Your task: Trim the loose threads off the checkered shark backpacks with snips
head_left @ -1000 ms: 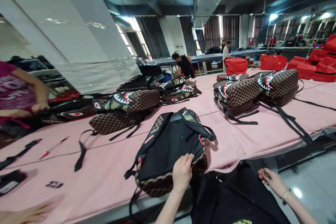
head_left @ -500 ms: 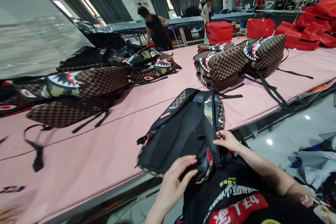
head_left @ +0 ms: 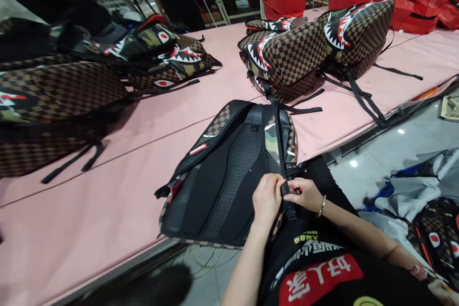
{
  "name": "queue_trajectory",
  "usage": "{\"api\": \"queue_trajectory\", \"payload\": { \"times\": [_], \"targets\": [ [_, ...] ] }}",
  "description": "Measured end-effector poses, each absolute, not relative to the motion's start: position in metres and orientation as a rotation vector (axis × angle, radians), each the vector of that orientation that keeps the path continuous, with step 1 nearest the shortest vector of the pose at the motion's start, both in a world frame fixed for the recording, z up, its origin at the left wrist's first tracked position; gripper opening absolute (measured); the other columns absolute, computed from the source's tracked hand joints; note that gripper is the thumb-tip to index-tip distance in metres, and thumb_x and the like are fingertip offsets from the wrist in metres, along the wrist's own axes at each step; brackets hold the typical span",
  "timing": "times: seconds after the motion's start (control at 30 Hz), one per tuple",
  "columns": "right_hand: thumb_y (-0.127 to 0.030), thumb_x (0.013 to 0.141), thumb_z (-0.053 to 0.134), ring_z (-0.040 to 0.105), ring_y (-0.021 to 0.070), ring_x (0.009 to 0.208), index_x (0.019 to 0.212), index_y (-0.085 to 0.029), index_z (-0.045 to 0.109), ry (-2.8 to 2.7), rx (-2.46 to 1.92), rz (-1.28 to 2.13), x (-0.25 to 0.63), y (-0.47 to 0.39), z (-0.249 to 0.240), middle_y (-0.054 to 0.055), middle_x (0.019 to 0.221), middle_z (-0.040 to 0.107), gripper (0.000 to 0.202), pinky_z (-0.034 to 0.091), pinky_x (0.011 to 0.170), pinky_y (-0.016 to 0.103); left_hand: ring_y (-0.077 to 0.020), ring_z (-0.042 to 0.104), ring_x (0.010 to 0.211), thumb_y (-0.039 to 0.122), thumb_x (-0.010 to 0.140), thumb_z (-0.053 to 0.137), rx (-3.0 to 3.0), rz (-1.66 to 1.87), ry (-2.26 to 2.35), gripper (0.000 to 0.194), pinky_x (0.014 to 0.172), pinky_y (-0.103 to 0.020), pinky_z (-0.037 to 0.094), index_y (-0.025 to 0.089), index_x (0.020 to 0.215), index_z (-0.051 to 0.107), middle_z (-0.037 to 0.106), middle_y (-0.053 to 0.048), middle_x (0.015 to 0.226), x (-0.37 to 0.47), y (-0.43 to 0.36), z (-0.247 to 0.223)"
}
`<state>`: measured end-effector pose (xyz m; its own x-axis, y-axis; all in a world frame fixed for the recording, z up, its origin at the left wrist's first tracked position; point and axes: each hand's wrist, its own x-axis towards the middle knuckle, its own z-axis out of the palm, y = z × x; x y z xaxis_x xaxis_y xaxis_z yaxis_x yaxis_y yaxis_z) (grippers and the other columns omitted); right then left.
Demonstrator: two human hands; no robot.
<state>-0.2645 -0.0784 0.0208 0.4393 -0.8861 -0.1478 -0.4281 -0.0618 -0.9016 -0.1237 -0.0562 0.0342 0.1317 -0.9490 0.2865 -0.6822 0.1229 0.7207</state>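
White Chinese characters on red patch of black shirt (head_left: 319, 275), upside down, unreadable

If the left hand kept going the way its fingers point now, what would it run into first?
The left hand points right, fingertips already on the backpack's black strap. Just past the strap lies the right hand, so it would likely meet that next, though depth is unclear.

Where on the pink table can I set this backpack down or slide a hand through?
Bare pink table lies left of the backpack held by the left hand and right hand, below the checkered pile. A strip runs between that and the stacked backpacks. Far-left edge is crowded.
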Motion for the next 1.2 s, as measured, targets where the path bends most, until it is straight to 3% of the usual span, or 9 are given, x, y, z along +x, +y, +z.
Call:
{"api": "queue_trajectory", "payload": {
  "times": [0.23, 0.33, 0.43, 0.53, 0.6, 0.77, 0.9, 1.07, 1.2],
  "targets": [
    [-0.038, 0.062, 0.062, 0.029, -0.0035, 0.053, 0.064, -0.008, 0.051, 1.136, -1.431, -0.594, -0.266, -0.078, 0.013, -0.004, 0.056, 0.04, 0.032, 0.026, 0.052, 0.01, -0.0063, 0.044, 0.049, 0.032, 0.079, 0.054, 1.21, -0.807, -0.636, 0.022, 0.047, -0.019, 0.035, 0.014, 0.073, 0.043, 0.042, 0.003, 0.061, -0.107, -0.05, 0.042],
    [-0.038, 0.062, 0.063, 0.025, -0.0041, 0.052, 0.064, -0.008, 0.049, 1.093, -1.332, -0.592, -0.267, -0.078, 0.012, -0.005, 0.053, 0.033, 0.034, 0.023, 0.05, 0.01, -0.0057, 0.041, 0.043, 0.034, 0.081, 0.053, 0.959, -1.046, -0.701, 0.028, 0.042, -0.018, 0.031, 0.013, 0.064, 0.044, 0.039, 0.003, 0.053, -0.103, -0.036, 0.059],
    [-0.037, 0.06, 0.065, 0.026, -0.0046, 0.053, 0.089, -0.009, 0.058, 1.05, -1.252, -0.639, -0.265, -0.077, 0.013, -0.005, 0.059, 0.036, 0.041, 0.025, 0.052, 0.01, -0.0104, 0.044, 0.042, 0.05, 0.087, 0.03, 0.91, -1.229, -1.126, 0.052, 0.044, -0.024, 0.037, 0.014, 0.054, 0.05, 0.045, -0.002, 0.045, -0.103, -0.03, 0.069],
    [-0.033, 0.06, 0.065, 0.028, -0.0049, 0.055, 0.112, -0.011, 0.054, 1.058, -1.185, -0.631, -0.263, -0.075, 0.014, -0.004, 0.065, 0.042, 0.057, 0.027, 0.053, 0.009, -0.0155, 0.058, 0.07, 0.041, 0.083, 0.047, 1.365, -0.773, -1.546, 0.032, 0.067, -0.028, 0.046, 0.015, 0.077, 0.064, 0.063, -0.007, 0.075, -0.106, -0.04, 0.062],
    [-0.032, 0.06, 0.064, 0.031, -0.0042, 0.058, 0.113, -0.012, 0.054, 1.09, -1.2, -0.623, -0.263, -0.074, 0.014, -0.003, 0.068, 0.045, 0.057, 0.03, 0.056, 0.009, -0.0151, 0.058, 0.083, 0.029, 0.081, 0.053, 1.557, -0.395, -1.714, 0.021, 0.076, -0.026, 0.046, 0.016, 0.094, 0.063, 0.063, -0.006, 0.091, -0.108, -0.048, 0.052],
    [-0.03, 0.064, 0.062, 0.041, -0.0015, 0.067, 0.106, -0.018, 0.059, 1.161, -1.444, -0.603, -0.266, -0.073, 0.018, -0.002, 0.073, 0.048, 0.044, 0.035, 0.065, 0.01, -0.0152, 0.058, 0.079, 0.019, 0.084, 0.046, 1.592, 0.074, -2.131, 0.021, 0.069, -0.024, 0.047, 0.014, 0.096, 0.062, 0.063, -0.006, 0.087, -0.111, -0.054, 0.042],
    [-0.031, 0.066, 0.06, 0.038, -0.0011, 0.064, 0.081, -0.015, 0.06, 1.202, -1.691, -0.53, -0.267, -0.074, 0.022, -0.002, 0.068, 0.046, 0.022, 0.028, 0.059, 0.011, -0.0203, 0.056, 0.074, 0.012, 0.081, 0.042, 1.574, 0.212, -2.428, 0.021, 0.06, -0.03, 0.045, 0.011, 0.091, 0.06, 0.061, -0.01, 0.085, -0.117, -0.055, 0.054],
    [-0.031, 0.067, 0.059, 0.038, -0.0012, 0.065, 0.081, -0.015, 0.059, 1.213, -1.737, -0.484, -0.27, -0.077, 0.021, -0.003, 0.07, 0.049, 0.021, 0.029, 0.06, 0.011, -0.0188, 0.056, 0.068, 0.014, 0.079, 0.043, 1.555, -0.1, -2.323, 0.015, 0.059, -0.029, 0.043, 0.013, 0.074, 0.057, 0.059, -0.007, 0.074, -0.116, -0.068, 0.054],
    [-0.032, 0.066, 0.061, 0.046, -0.0003, 0.073, 0.101, -0.02, 0.059, 1.234, -1.577, -0.541, -0.276, -0.08, 0.02, -0.002, 0.083, 0.055, 0.037, 0.037, 0.071, 0.013, -0.0131, 0.058, 0.064, 0.027, 0.079, 0.05, 1.498, -0.877, -1.511, 0.015, 0.06, -0.024, 0.046, 0.013, 0.081, 0.055, 0.059, -0.004, 0.075, -0.108, -0.07, 0.048]
  ]
}}
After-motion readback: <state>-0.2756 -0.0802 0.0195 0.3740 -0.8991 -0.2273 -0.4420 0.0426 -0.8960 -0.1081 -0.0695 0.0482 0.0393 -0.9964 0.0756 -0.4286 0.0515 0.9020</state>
